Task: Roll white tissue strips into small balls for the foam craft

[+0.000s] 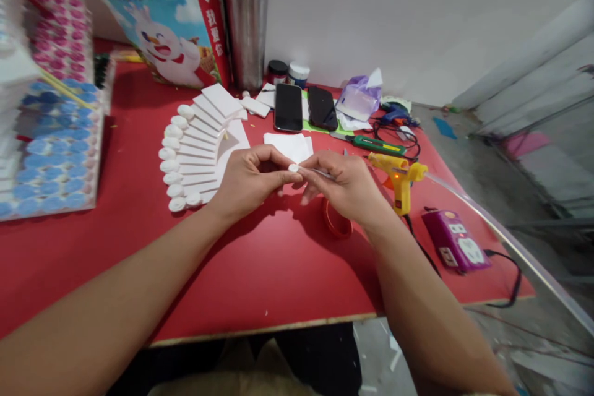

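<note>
My left hand (pixel 253 179) and my right hand (pixel 343 184) meet over the red table, pinching a small white round piece (pixel 294 168) between their fingertips. A thin pale strip (pixel 323 173) shows along the right fingers; whether it joins the piece I cannot tell. Left of my hands, several white strips (pixel 197 159) lie fanned out, with white round pieces (pixel 171 166) at their outer ends. Just beyond my fingers is a small stack of white paper (pixel 290 146). Below my right hand sits a red ring-shaped object (pixel 338 221), partly hidden by that hand.
A yellow glue gun (pixel 398 176) with a long clear stick, a green-handled cutter (pixel 378 145) and a purple power socket (pixel 457 241) are at right. Two phones (pixel 288 108), a steel flask (pixel 245 31) and a bag (pixel 171 25) stand behind. Blue flower trays (pixel 55 154) lie left.
</note>
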`<state>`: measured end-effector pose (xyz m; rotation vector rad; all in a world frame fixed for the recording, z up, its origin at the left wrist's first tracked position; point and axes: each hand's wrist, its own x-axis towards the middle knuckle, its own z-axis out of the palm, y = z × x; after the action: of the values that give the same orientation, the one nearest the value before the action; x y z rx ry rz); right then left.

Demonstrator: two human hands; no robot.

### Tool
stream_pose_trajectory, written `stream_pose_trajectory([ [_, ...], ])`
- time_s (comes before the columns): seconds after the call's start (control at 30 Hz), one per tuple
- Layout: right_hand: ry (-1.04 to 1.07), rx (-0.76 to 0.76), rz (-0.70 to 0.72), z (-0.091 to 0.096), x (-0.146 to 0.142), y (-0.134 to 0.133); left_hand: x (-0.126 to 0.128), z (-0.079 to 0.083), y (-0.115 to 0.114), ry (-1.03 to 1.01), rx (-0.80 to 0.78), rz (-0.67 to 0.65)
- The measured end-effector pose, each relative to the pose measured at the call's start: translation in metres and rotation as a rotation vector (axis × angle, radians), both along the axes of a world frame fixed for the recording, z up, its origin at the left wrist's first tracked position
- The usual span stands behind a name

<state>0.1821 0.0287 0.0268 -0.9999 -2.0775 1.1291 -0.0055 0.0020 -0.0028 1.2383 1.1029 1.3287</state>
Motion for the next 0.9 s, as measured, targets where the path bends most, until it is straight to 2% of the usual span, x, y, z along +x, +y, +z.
stream_pose_trajectory([
  [0.17,0.014,-0.024,0.076,0.004,0.005,0.002,0.001,0.000,-0.002,-0.028,-0.076,-0.051],
  [0.27,-0.007,0.016,0.088,0.005,0.005,0.001,0.000,0.000,-0.001,-0.033,-0.091,-0.075],
  [0.4,-0.088,0.159,0.058,0.003,0.001,-0.001,0.000,-0.001,0.001,-0.034,-0.109,-0.055],
  [0.5,-0.097,0.187,-0.013,-0.001,-0.003,-0.002,-0.001,-0.002,0.001,-0.027,-0.097,-0.048],
  [0.67,0.029,0.109,-0.130,-0.008,-0.011,-0.004,-0.001,0.000,0.000,-0.013,-0.020,-0.075],
  [0.77,0.079,0.033,-0.181,-0.008,-0.014,-0.005,-0.001,0.001,0.001,0.095,0.063,-0.023],
  [0.83,0.132,-0.123,-0.194,-0.007,-0.015,-0.003,-0.002,0.000,0.002,0.186,0.143,0.025],
  [0.9,0.216,-0.377,-0.172,-0.004,-0.012,0.002,-0.003,-0.001,0.004,0.256,0.223,0.046],
])
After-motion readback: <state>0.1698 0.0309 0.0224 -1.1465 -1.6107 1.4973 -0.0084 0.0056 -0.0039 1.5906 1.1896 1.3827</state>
